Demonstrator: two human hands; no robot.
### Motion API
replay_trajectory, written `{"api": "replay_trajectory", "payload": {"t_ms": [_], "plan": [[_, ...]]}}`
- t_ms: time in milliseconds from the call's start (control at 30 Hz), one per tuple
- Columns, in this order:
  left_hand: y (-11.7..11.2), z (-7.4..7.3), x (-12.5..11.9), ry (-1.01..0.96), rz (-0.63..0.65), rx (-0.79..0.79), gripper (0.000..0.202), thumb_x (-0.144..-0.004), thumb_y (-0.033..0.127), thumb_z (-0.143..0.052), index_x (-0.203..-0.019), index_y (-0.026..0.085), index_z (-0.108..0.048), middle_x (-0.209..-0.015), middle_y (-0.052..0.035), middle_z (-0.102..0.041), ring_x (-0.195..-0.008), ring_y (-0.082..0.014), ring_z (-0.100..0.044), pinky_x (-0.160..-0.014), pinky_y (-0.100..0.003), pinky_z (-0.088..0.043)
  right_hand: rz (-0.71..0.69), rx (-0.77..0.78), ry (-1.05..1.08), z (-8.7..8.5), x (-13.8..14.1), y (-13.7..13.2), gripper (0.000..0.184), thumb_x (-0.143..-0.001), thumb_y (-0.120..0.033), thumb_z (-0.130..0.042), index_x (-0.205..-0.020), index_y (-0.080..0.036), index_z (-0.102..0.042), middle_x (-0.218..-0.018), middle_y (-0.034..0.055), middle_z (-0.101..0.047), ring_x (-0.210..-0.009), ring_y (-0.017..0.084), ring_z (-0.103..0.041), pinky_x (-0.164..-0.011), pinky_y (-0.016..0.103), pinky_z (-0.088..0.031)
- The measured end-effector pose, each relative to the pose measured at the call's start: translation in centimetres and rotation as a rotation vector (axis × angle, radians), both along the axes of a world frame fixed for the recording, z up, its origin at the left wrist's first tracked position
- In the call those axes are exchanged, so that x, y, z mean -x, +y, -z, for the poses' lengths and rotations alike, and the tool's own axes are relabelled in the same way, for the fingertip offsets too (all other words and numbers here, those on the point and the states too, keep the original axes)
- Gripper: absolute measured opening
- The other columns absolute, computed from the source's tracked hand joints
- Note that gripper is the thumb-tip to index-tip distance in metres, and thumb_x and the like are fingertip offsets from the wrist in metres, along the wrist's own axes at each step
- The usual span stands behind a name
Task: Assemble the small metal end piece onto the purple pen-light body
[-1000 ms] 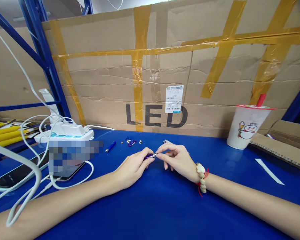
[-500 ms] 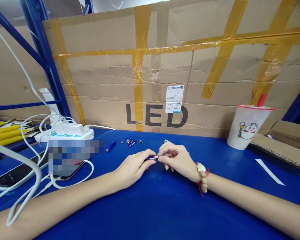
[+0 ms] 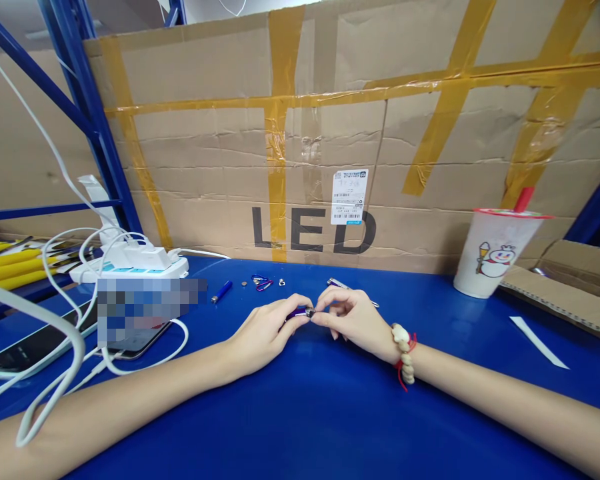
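Note:
My left hand (image 3: 267, 330) is closed around a slim, dark purple tube (image 3: 296, 313) with a shiny metal end, which points right. My right hand (image 3: 347, 316), wearing a beaded bracelet (image 3: 405, 357), pinches at that metal end with thumb and index finger. The two hands' fingertips almost meet there. Just behind the right hand lies a silvery, pen-like piece (image 3: 336, 283), partly covered by it. Farther back are a blue tube with a metal end (image 3: 222, 292), a small round disc (image 3: 244, 285), small carabiner clips (image 3: 262, 283) and a tiny metal part (image 3: 281, 283).
Left on the blue table stands a white power strip (image 3: 175, 269) with looping cables, beside phones (image 3: 137, 343). A drink cup (image 3: 495, 257) with a red straw is at right, near a white strip (image 3: 539, 342). A large cardboard box (image 3: 205, 167) walls off the back.
The silver tip that stuck out between the fingers shows less now, and more of the purple tube is visible. My right fingertips have shifted slightly left, against its metal end.

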State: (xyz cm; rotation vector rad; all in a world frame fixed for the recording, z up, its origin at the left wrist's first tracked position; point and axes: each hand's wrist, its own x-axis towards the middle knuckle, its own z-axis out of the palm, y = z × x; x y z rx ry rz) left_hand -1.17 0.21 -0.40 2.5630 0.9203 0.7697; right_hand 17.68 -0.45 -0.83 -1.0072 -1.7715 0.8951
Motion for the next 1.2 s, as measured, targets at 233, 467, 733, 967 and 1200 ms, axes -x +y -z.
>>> {"api": "replay_trajectory", "payload": {"t_ms": [233,467,733,967,1200], "plan": [[-0.09,0.09,0.02,0.012,-0.040,-0.002,0.025,-0.092,0.038,-0.029,-0.103,0.022,-0.045,-0.079,0.0003,-0.056,-0.072,-0.0126,-0.054,-0.071,-0.024,-0.039,0.020,0.032,-0.060,-0.13,0.09,-0.41,0.026,-0.069,-0.036,-0.066,-0.076,-0.012,-0.058,-0.049,-0.0043,-0.048,-0.034,0.001,-0.039,-0.037,0.012,-0.032],[-0.28,-0.02,-0.11,0.035,-0.138,0.008,0.025,-0.091,0.040,-0.029,-0.103,0.025,-0.044,-0.076,0.0019,-0.056,-0.072,-0.0137,-0.055,-0.068,-0.025,-0.038,0.065,-0.054,0.006,-0.28,0.23,-0.47,0.032,-0.066,-0.036,-0.068,-0.088,-0.013,-0.061,-0.070,-0.0001,-0.057,-0.038,0.000,-0.044,-0.039,0.013,-0.036],[-0.24,-0.28,-0.19,0.058,-0.148,0.049,0.025,-0.092,0.039,-0.027,-0.103,0.025,-0.045,-0.074,0.0031,-0.056,-0.071,-0.0136,-0.054,-0.065,-0.024,-0.036,0.032,-0.251,0.033,0.18,0.03,-0.19,0.023,-0.069,-0.035,-0.067,-0.080,-0.015,-0.068,-0.084,0.0030,-0.053,-0.040,-0.001,-0.045,-0.040,0.016,-0.040],[-0.09,-0.24,-0.10,0.033,-0.079,0.079,0.026,-0.092,0.038,-0.027,-0.102,0.023,-0.046,-0.068,0.0035,-0.051,-0.066,-0.0116,-0.051,-0.064,-0.023,-0.035,0.048,-0.243,0.060,0.29,-0.05,0.00,0.024,-0.066,-0.033,-0.070,-0.080,-0.014,-0.069,-0.083,0.0027,-0.052,-0.041,-0.001,-0.045,-0.039,0.015,-0.040],[0.28,-0.04,0.26,0.017,0.069,0.134,0.024,-0.093,0.036,-0.026,-0.097,0.019,-0.044,-0.068,0.0038,-0.048,-0.065,-0.0096,-0.047,-0.063,-0.022,-0.034,0.009,-0.195,0.057,0.45,-0.18,0.11,0.027,-0.063,-0.039,-0.071,-0.073,-0.014,-0.070,-0.081,0.0029,-0.053,-0.045,0.000,-0.045,-0.038,0.015,-0.040]]}}
